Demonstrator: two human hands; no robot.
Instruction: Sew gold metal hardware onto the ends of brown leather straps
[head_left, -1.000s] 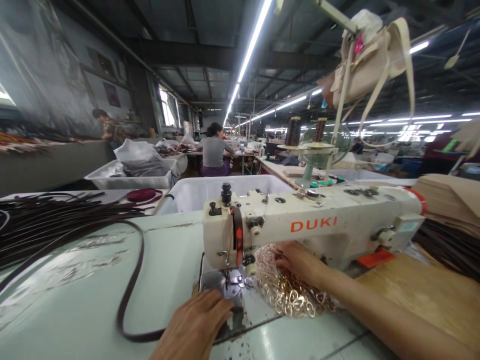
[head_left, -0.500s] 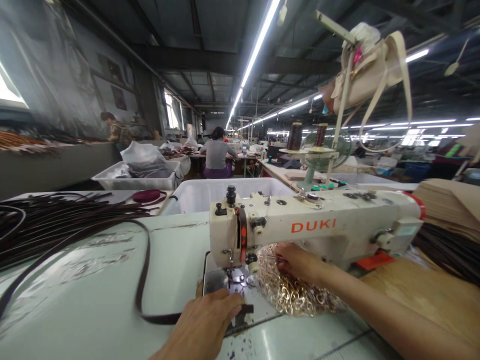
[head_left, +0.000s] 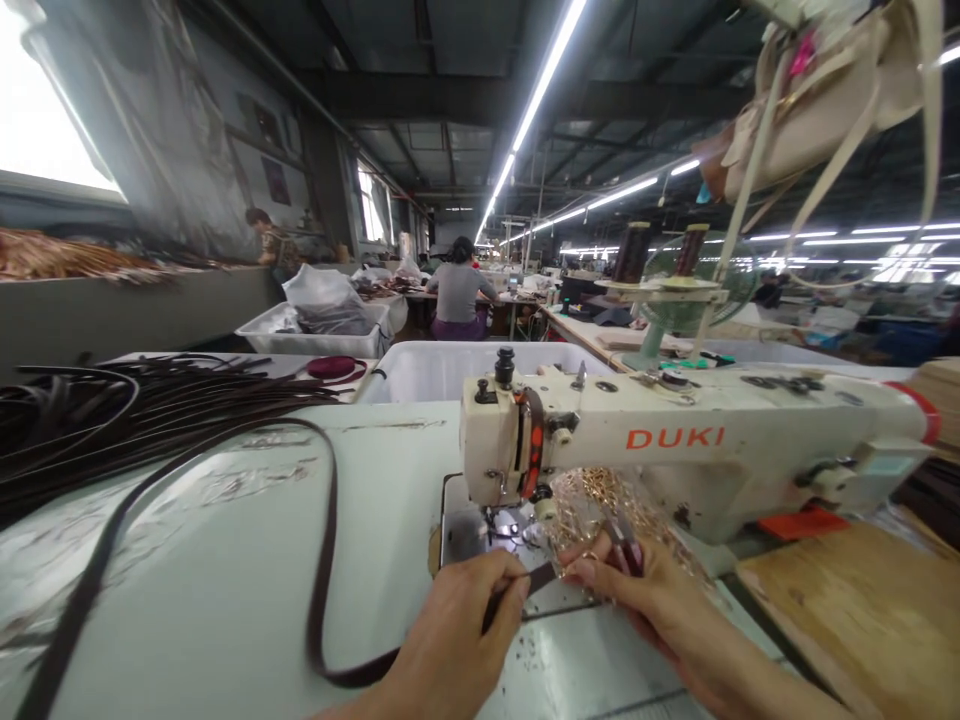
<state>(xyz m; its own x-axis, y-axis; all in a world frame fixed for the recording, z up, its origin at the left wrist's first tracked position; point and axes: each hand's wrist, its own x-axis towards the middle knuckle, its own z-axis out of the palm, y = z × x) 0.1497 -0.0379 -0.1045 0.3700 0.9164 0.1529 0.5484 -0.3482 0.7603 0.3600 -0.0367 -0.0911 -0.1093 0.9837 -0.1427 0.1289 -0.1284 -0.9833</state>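
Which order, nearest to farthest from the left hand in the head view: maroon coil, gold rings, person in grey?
1. Gold rings: just right of the left hand.
2. Maroon coil: farther forward, left.
3. Person in grey: seated in the background.

Your hands (head_left: 471, 612): two
Strap (head_left: 324, 560) you hold: one
Machine (head_left: 592, 430) before you: one
Thread cones (head_left: 632, 254): two
Maroon coil (head_left: 327, 367): one
Rings (head_left: 596, 486): uncountable

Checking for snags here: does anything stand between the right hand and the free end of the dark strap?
Nothing visible does. The left hand holds the dark strap just behind its free end, which points at the right hand; whether they touch is hard to tell. The gold metal pieces lie beyond, not between.
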